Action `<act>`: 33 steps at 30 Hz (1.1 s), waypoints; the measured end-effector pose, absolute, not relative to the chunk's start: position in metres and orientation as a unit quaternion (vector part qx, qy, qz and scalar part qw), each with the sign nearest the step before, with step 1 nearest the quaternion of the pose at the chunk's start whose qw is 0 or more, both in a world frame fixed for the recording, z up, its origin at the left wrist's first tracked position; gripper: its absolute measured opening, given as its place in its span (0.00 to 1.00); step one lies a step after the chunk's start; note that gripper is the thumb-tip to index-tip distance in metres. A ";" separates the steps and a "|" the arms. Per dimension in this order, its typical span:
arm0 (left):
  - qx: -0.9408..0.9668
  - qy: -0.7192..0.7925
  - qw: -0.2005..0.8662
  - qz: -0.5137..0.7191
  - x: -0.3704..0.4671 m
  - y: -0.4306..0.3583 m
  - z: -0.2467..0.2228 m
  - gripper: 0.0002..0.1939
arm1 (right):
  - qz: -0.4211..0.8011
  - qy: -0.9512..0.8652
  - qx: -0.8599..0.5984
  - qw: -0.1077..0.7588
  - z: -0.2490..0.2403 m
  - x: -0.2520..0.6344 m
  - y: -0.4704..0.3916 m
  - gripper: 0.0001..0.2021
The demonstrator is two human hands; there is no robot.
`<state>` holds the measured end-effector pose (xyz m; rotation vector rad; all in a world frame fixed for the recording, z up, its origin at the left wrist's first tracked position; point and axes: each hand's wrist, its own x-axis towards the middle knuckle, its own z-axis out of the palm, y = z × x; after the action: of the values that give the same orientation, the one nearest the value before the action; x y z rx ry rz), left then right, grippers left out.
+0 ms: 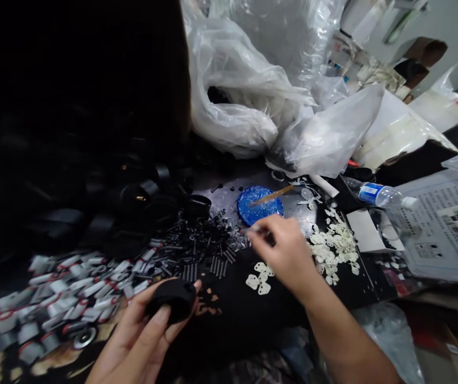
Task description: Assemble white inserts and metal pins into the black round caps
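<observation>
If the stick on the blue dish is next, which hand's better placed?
Probably the right hand: it is nearer the stick and blue dish. The left hand is farther off and holds a black part.

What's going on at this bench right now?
A person is working with both hands. The left hand holds a hollow black piece, thumb at its opening. The right hand is by the near edge of a blue dish, fingertips pinched together; whether they grip something small is too blurred to tell. A wooden stick lies across the dish. Pale plates are heaped to the right, and white tubes to the left.
</observation>
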<state>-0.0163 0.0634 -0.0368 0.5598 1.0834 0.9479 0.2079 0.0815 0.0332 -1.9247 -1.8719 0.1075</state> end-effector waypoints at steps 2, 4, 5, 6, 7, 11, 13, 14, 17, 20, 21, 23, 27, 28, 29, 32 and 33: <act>0.238 0.487 0.729 0.417 -0.014 0.063 -0.035 0.18 | -0.040 -0.653 -0.736 0.177 0.030 0.231 0.092 0.06; 0.218 0.495 0.735 0.408 -0.012 0.062 -0.033 0.21 | -0.068 -0.655 -0.739 0.142 0.025 0.244 0.103 0.05; 0.211 0.500 0.734 0.408 -0.011 0.062 -0.032 0.22 | -0.072 -0.659 -0.737 0.133 0.023 0.247 0.108 0.04; 0.204 0.502 0.734 0.409 -0.011 0.062 -0.032 0.23 | -0.074 -0.663 -0.734 0.128 0.021 0.247 0.112 0.04; 0.198 0.504 0.734 0.410 -0.011 0.061 -0.031 0.24 | -0.077 -0.665 -0.733 0.123 0.019 0.246 0.116 0.04; 0.192 0.511 0.731 0.409 -0.009 0.063 -0.029 0.21 | -0.090 -0.669 -0.731 0.104 0.016 0.240 0.123 0.06; 0.199 0.513 0.727 0.412 -0.008 0.063 -0.029 0.20 | -0.090 -0.670 -0.730 0.099 0.015 0.239 0.125 0.07; 0.203 0.512 0.725 0.414 -0.007 0.063 -0.029 0.19 | -0.087 -0.672 -0.729 0.099 0.014 0.239 0.125 0.07; 0.214 0.512 0.719 0.418 -0.008 0.062 -0.031 0.19 | -0.076 -0.673 -0.728 0.110 0.012 0.241 0.126 0.06; 0.217 0.514 0.721 0.412 -0.010 0.060 -0.033 0.19 | -0.062 -0.662 -0.733 0.145 0.013 0.244 0.122 0.05; 0.214 0.515 0.720 0.413 -0.009 0.060 -0.033 0.20 | -0.058 -0.658 -0.734 0.156 0.014 0.243 0.120 0.05; 0.202 0.515 0.717 0.424 -0.008 0.060 -0.031 0.20 | -0.025 -0.648 -0.734 0.201 0.018 0.240 0.114 0.04; 0.169 0.472 0.740 0.448 0.002 0.063 -0.022 0.16 | 0.190 -0.572 -0.704 0.376 0.026 0.217 0.098 0.06; 0.162 0.451 0.755 0.448 0.004 0.064 -0.020 0.14 | 0.253 -0.549 -0.686 0.406 0.028 0.210 0.094 0.07; 0.154 0.429 0.771 0.445 0.006 0.066 -0.018 0.12 | 0.305 -0.534 -0.669 0.419 0.030 0.202 0.090 0.08; 0.133 0.370 0.814 0.427 0.007 0.070 -0.013 0.09 | 0.389 -0.531 -0.628 0.414 0.036 0.182 0.083 0.07; 0.124 0.359 0.822 0.425 0.007 0.072 -0.012 0.09 | 0.393 -0.539 -0.621 0.411 0.039 0.177 0.081 0.07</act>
<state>0.0068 0.0715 -0.0123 0.2647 0.7640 0.9036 0.1771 0.0814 0.0387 -1.5633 -1.3573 0.9893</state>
